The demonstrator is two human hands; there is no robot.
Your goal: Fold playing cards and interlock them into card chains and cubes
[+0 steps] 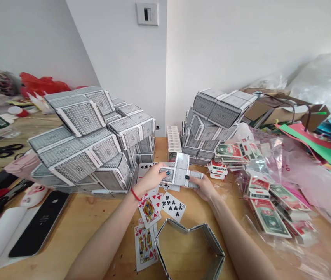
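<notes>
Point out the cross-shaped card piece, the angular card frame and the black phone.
Cross-shaped card piece (181, 171): head view, its middle.
Angular card frame (212, 241): head view, right inner wall.
Black phone (40, 224): head view, upward face.

pale walls behind a wooden desk
the white walls are plain and meet in upright edge; a small wall plate is fixed high, under soft light.

2 gry card stks, 1 ph.

K-marked card, 8-marked card
</notes>
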